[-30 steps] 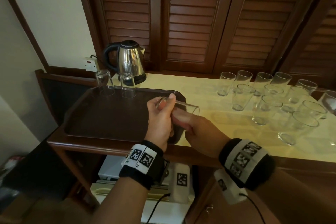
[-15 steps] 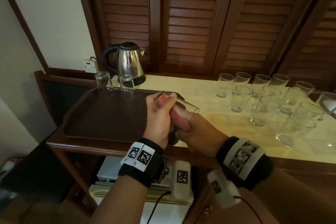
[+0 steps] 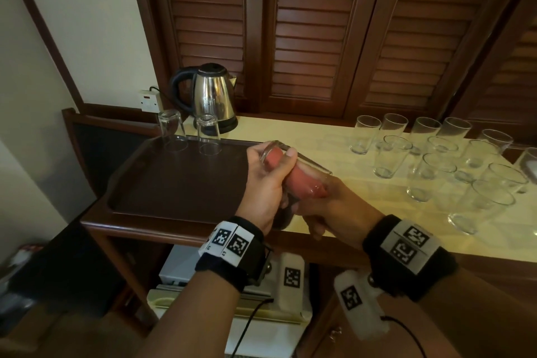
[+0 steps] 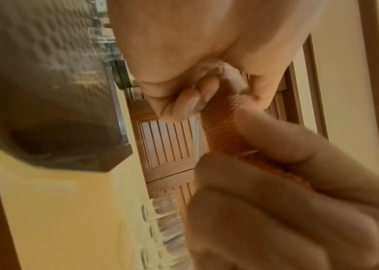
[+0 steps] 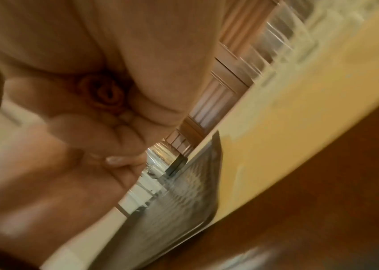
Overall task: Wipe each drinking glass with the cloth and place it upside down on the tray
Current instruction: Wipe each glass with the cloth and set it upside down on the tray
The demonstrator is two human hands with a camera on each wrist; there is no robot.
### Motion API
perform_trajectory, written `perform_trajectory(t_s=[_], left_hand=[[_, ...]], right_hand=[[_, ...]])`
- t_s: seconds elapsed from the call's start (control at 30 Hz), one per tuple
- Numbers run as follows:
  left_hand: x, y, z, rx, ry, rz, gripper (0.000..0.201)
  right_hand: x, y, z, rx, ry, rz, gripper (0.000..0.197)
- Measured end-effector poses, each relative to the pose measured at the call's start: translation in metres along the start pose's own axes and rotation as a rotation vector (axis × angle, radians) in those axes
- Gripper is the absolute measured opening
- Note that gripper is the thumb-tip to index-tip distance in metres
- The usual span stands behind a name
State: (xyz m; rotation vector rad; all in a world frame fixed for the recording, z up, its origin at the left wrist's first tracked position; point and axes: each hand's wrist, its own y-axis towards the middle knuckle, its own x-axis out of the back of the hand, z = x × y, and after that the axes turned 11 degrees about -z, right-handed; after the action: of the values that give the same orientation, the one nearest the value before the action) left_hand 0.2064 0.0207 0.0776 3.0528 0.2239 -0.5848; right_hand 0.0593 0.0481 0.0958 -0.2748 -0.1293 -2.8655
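The left hand [image 3: 263, 183] has its fingers [image 3: 287, 160] curled round a tilted glass [image 3: 293, 167], held above the tray's [image 3: 180, 183] right edge. The right hand [image 3: 334, 206] grips the orange cloth [image 4: 220, 126] pushed inside the glass. Two glasses [image 3: 189, 134] stand inverted at the tray's far-left edge. Upright glasses [image 3: 436, 160] crowd the worktop [image 3: 305, 139] to the right.

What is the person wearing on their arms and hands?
Both hands, the left hand and the right hand, are bare, with no gloves and no sleeves. Each wrist has a thick black band with white squares printed with black blocky patterns. Under each wrist hangs a small white box with the same kind of pattern, and a thin black cable runs from it.
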Motion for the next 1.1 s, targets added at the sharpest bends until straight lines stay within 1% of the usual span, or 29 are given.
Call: perform_trajectory(t_s=[0.03,0.07,0.1,0.13,0.17,0.2,0.27,0.3,0.33,0.37,0.4,0.43,0.47,0.5,0.53,0.57,0.6,0.67,0.7,0.73,0.77,0.83,0.87,0.9,0.93,0.97,1.03,1.07,1.1], left_hand=[[0.000,0.002,-0.001,0.019,0.087,0.004,0.039],[0.000,0.003,-0.002,0.046,0.149,-0.005,0.040],[-0.002,0.004,-0.003,0.068,0.164,-0.023,0.040],[-0.003,0.004,-0.003,0.076,0.137,-0.045,0.037],[-0.005,0.003,-0.004,0.068,0.086,-0.062,0.034],[-0.007,0.001,-0.003,0.045,0.020,-0.076,0.031],[-0.009,-0.003,0.001,0.001,-0.098,-0.085,0.031],[-0.009,-0.005,0.002,-0.010,-0.119,-0.079,0.032],[-0.008,-0.005,0.003,-0.013,-0.101,-0.074,0.033],[-0.007,-0.005,0.004,-0.003,-0.052,-0.071,0.036],[-0.006,-0.003,0.004,0.018,-0.005,-0.075,0.038],[-0.006,-0.002,0.003,0.049,0.037,-0.093,0.040],[-0.006,0.000,0.002,0.084,0.051,-0.118,0.040],[-0.007,-0.001,0.000,0.113,0.045,-0.135,0.038],[-0.009,-0.001,-0.001,0.118,0.030,-0.143,0.036],[-0.010,-0.002,-0.001,0.103,0.009,-0.145,0.034],[-0.011,-0.004,0.000,0.083,-0.023,-0.141,0.033],[-0.011,-0.006,0.002,0.053,-0.087,-0.125,0.034],[-0.010,-0.006,0.004,0.045,-0.089,-0.119,0.035],[-0.009,-0.005,0.004,0.039,-0.062,-0.115,0.035],[-0.007,-0.003,0.002,0.038,-0.010,-0.112,0.033],[-0.004,0.001,-0.003,0.068,0.077,-0.116,0.029],[-0.003,0.003,-0.004,0.080,0.087,-0.122,0.029],[-0.003,0.004,-0.005,0.083,0.073,-0.129,0.029],[-0.003,0.004,-0.005,0.075,0.045,-0.135,0.029],[-0.004,0.003,-0.006,0.063,0.012,-0.132,0.030],[-0.005,0.000,-0.003,0.042,-0.052,-0.122,0.030],[-0.005,0.001,-0.001,0.039,-0.058,-0.111,0.031],[-0.004,0.000,-0.002,0.043,-0.029,-0.101,0.033]], right_hand=[[-0.001,0.003,-0.002,0.065,-0.169,-0.024,0.048],[-0.002,0.005,-0.004,0.158,-0.405,-0.052,0.053],[-0.004,0.006,-0.005,0.255,-0.638,-0.075,0.061],[-0.006,0.006,-0.008,0.341,-0.756,-0.080,0.071],[-0.009,0.007,-0.011,0.388,-0.760,-0.076,0.075],[-0.010,0.006,-0.010,0.353,-0.628,-0.075,0.070],[-0.006,0.005,-0.005,0.195,-0.296,-0.062,0.050],[-0.005,0.004,-0.002,0.114,-0.174,-0.045,0.045],[-0.002,0.002,0.000,0.078,-0.117,-0.026,0.045],[-0.001,0.001,0.001,0.096,-0.145,-0.028,0.049],[-0.002,0.002,0.001,0.173,-0.281,-0.057,0.058],[-0.003,0.003,0.000,0.284,-0.510,-0.079,0.070],[-0.005,0.005,-0.005,0.378,-0.754,-0.065,0.081],[-0.006,0.005,-0.009,0.427,-0.893,-0.041,0.087],[-0.009,0.005,-0.010,0.433,-0.905,-0.036,0.089],[-0.011,0.005,-0.010,0.414,-0.810,-0.052,0.087],[-0.010,0.005,-0.010,0.365,-0.622,-0.072,0.082],[-0.007,0.002,-0.007,0.194,-0.217,-0.038,0.071],[-0.006,0.001,-0.004,0.124,-0.077,-0.023,0.069],[-0.005,0.002,-0.005,0.116,-0.063,-0.010,0.070],[-0.004,0.003,-0.005,0.156,-0.164,-0.018,0.072],[-0.005,0.008,-0.010,0.369,-0.662,-0.047,0.079],[-0.007,0.009,-0.013,0.444,-0.851,-0.046,0.085],[-0.010,0.008,-0.014,0.461,-0.897,-0.031,0.091],[-0.013,0.008,-0.015,0.452,-0.825,-0.019,0.095],[-0.014,0.009,-0.016,0.406,-0.651,-0.029,0.095],[-0.011,0.006,-0.010,0.209,-0.255,-0.045,0.082],[-0.008,0.004,-0.007,0.113,-0.113,-0.033,0.076],[-0.005,0.002,-0.005,0.072,-0.043,-0.020,0.074]])
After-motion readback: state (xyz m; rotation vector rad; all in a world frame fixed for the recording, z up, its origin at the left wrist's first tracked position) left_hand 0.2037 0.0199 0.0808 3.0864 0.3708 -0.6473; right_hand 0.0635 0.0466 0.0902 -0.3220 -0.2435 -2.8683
